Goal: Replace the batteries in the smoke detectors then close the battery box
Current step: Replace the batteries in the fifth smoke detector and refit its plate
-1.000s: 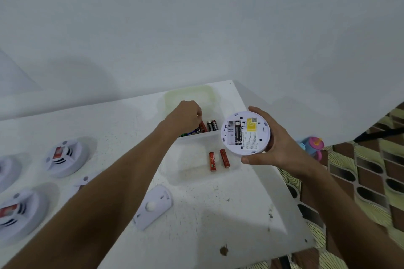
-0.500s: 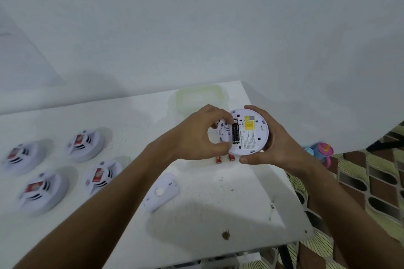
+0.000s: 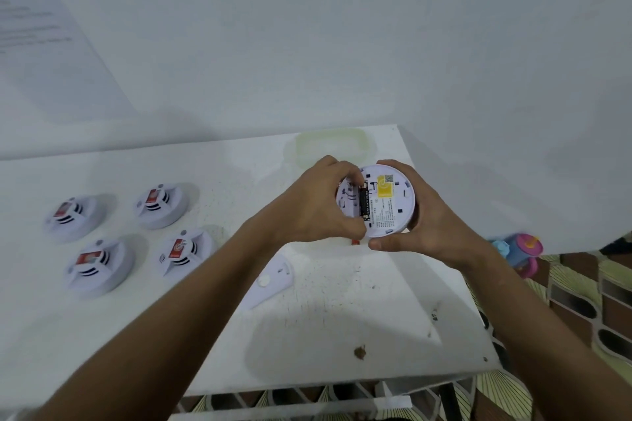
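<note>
Head view, and plenty is hidden here. The left hand (image 3: 309,205) covers the left edge of the smoke detector (image 3: 386,202), so whatever its curled fingertips pinch at the battery bay cannot be made out; there may be a battery under them, I cannot tell. The battery box is almost wholly behind both hands, and only a red battery end (image 3: 355,242) peeks out just below the left hand. The pale green lid (image 3: 328,145) lies blurred on the counter (image 3: 342,318) behind the hands. Label print on the detector's back is too small to read.

The detector is held up off the counter, underside facing the camera, between the two hands. The right hand (image 3: 427,219) grasps it round the right rim, thumb along the lower edge, fingers wrapped over the top. One black battery (image 3: 364,203) sits upright in the bay, beside a yellow sticker (image 3: 384,189); the left fingers work right at its top end.

On the counter, a white cover plate (image 3: 273,278) lies below the left wrist. Four more detectors (image 3: 160,203) sit in a cluster well apart to the left, face up. Off the counter's right edge a pink and blue toy (image 3: 519,251) is blurred
</note>
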